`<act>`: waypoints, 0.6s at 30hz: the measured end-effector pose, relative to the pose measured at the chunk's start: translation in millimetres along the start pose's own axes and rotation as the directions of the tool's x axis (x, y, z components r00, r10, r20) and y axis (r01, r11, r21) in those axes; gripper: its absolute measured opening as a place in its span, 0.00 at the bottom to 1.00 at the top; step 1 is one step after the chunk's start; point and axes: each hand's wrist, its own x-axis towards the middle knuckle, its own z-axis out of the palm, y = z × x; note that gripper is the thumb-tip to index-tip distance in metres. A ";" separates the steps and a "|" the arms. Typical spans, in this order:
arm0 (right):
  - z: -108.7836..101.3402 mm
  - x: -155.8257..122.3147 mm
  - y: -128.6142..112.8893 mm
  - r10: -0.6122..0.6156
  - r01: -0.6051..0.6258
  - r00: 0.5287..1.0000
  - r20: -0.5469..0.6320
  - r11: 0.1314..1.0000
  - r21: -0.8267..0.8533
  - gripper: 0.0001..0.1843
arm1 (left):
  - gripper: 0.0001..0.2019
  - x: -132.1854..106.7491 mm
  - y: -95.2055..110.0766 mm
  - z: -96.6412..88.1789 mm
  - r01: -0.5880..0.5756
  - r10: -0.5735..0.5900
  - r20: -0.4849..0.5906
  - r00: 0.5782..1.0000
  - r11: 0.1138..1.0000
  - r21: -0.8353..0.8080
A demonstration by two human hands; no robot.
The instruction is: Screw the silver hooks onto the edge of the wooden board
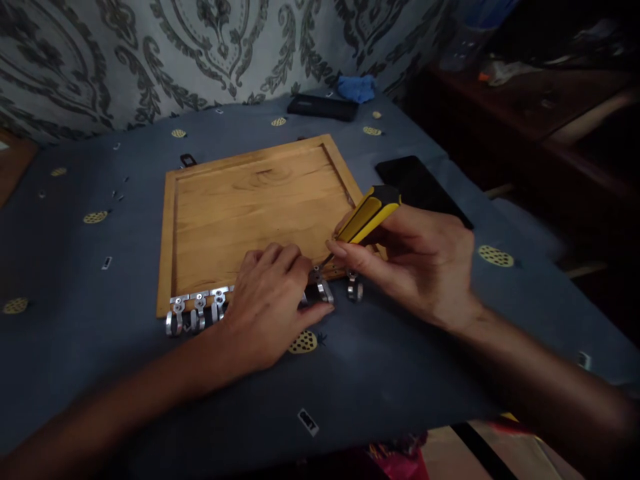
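Across the foreground, blue-grey cloth (pixel 65 340): spread wide under dim light, dotted with yellow pineapple motifs (pixel 496 257).
Behind it, patterned backdrop (pixel 280 47): pale grey with dark scrolling leaves, along the far edge of the cloth.
Right-side furniture (pixel 500 120): dark reddish, mostly in shadow.
Framed wooden panel (pixel 225 213): flat on the cloth at center, set slightly askew, metal fittings (pixel 200 313) along its near edge.
Right hand (pixel 425 260): above the panel's near right corner, thumb and fingers wrapped around a yellow-and-black screwdriver (pixel 370 213).
Left hand (pixel 270 300): palm down across the panel's near edge, fingers bent, thumb stretched out beside one fitting; whether it grips anything cannot be told, since the hand covers what lies below.
Black slab (pixel 423 187): flat on the cloth, beyond the right hand, near the panel's right side.
Black oblong case (pixel 323 107): at the far side, just in front of the backdrop.
Screwdriver: tilted, handle up and to the right, its thin shaft running down to a fitting beside the left hand's fingers.
Blue crumpled item (pixel 356 87): just beside the case.
Dark loop (pixel 188 160): at the panel's far left corner.
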 end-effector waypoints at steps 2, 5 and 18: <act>-0.2 -0.1 0.1 0.011 -0.011 1.000 0.003 1.000 0.005 0.12 | 0.20 -0.6 -1.9 -3.5 -0.002 0.002 0.004 1.000 1.000 -0.003; -0.7 -0.1 -0.4 0.003 -0.003 1.000 0.010 1.000 0.009 0.13 | 0.22 -1.5 -6.3 -12.3 0.012 -0.012 -0.011 1.000 1.000 -0.025; -0.7 1.5 0.8 -0.036 0.036 0.999 -0.001 0.999 0.001 0.15 | 0.22 -6.5 -6.3 -11.4 0.006 -0.006 0.005 1.000 1.000 -0.031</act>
